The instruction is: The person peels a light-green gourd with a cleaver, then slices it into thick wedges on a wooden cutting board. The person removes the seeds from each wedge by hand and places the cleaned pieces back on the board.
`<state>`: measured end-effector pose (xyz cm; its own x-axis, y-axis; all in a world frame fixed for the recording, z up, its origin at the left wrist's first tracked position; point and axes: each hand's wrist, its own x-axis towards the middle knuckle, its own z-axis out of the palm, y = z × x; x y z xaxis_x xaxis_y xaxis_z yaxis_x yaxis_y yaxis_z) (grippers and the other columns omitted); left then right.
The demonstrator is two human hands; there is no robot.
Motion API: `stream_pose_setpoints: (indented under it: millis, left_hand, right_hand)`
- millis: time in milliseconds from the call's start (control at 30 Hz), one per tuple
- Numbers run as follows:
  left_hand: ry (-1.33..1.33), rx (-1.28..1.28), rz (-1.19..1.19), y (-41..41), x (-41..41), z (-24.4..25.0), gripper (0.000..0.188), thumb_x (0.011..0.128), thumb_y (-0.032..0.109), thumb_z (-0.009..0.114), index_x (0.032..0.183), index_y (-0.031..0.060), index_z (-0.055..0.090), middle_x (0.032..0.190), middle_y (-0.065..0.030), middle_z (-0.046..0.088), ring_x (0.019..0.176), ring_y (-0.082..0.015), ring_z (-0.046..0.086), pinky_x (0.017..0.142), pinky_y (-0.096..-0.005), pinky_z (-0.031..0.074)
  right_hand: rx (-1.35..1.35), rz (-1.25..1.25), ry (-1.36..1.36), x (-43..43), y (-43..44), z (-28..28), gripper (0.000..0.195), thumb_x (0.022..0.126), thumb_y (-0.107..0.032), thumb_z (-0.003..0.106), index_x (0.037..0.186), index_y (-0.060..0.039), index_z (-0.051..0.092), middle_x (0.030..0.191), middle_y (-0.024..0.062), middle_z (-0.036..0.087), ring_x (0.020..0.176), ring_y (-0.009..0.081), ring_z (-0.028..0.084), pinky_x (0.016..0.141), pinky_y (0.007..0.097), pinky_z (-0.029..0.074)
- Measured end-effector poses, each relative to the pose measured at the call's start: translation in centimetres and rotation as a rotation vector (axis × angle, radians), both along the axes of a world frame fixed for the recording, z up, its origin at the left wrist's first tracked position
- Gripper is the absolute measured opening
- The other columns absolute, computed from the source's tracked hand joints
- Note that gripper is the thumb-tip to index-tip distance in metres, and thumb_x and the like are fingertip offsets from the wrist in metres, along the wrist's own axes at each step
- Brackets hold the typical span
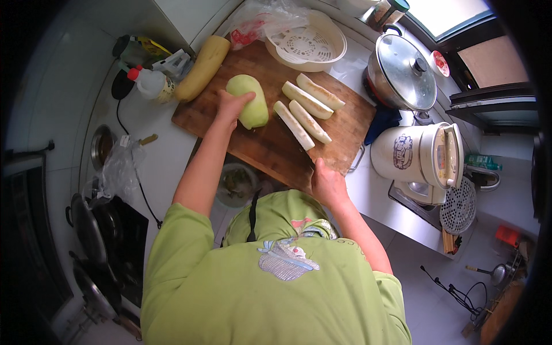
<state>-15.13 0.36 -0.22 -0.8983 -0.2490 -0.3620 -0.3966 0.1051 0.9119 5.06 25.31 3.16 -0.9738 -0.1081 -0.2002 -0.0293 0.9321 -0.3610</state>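
My left hand grips the side of a peeled pale-green gourd that rests on a wooden cutting board. At the board's near right edge, my right hand is closed around a knife handle, mostly hidden in the fist. The knife's blade, seen nearly edge-on as a thin dark line, runs up toward the gourd without touching it. Several long gourd wedges with browned inner faces lie right of the blade. An uncut yellowish gourd lies across the board's far left edge.
A cream plastic colander and a clear bag sit behind the board. To the right stand a lidded pot and a cream appliance. A bottle is at left. Below the board, a bowl holds green scraps.
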Motion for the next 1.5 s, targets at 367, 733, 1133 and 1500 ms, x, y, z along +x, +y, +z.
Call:
stream_pose_setpoints:
  millis: [367, 733, 1133, 1500]
  left_hand:
    - [0.554, -1.147, -0.158, -0.6, 4.3, 1.7, 0.040, 0.077, 0.014, 0.072, 0.113, 0.0114, 0.055, 0.122, -0.0147, 0.053, 0.113, -0.0388, 0.050, 0.091, -0.0467, 0.043]
    - [-0.028, -0.053, -0.074, -7.6, 5.2, -1.8, 0.062, 0.072, 0.012, 0.080, 0.125, 0.0003, 0.050, 0.120, -0.0169, 0.060, 0.109, -0.0260, 0.060, 0.090, -0.0393, 0.050]
    - [-0.079, -0.015, 0.115, -0.1, 10.7, -1.9, 0.051, 0.077, 0.011, 0.075, 0.116, -0.0002, 0.044, 0.114, -0.0178, 0.061, 0.102, -0.0274, 0.062, 0.086, -0.0361, 0.050]
    - [-0.027, -0.009, 0.079, -0.7, 10.8, -4.4, 0.056, 0.079, 0.015, 0.074, 0.121, -0.0028, 0.041, 0.118, -0.0226, 0.058, 0.109, -0.0334, 0.059, 0.091, -0.0384, 0.047]
  right_hand:
    - [0.017, -0.015, -0.053, 0.1, -0.4, 0.4, 0.026, 0.079, -0.011, 0.058, 0.100, -0.0013, 0.045, 0.074, 0.0225, 0.065, 0.067, 0.0427, 0.065, 0.059, 0.0529, 0.053]
    - [-0.012, 0.003, -0.020, 0.0, -0.3, 0.4, 0.018, 0.084, -0.008, 0.053, 0.098, -0.0015, 0.043, 0.067, 0.0251, 0.061, 0.064, 0.0470, 0.061, 0.057, 0.0561, 0.049]
    - [-0.180, 0.039, 0.073, -0.4, -4.4, 3.3, 0.021, 0.092, -0.017, 0.052, 0.101, -0.0014, 0.043, 0.076, 0.0238, 0.062, 0.066, 0.0460, 0.061, 0.057, 0.0551, 0.048]
    - [-0.046, 0.122, -0.025, -2.5, -7.7, 3.7, 0.017, 0.094, -0.017, 0.048, 0.099, -0.0023, 0.044, 0.079, 0.0233, 0.065, 0.066, 0.0437, 0.064, 0.056, 0.0536, 0.050]
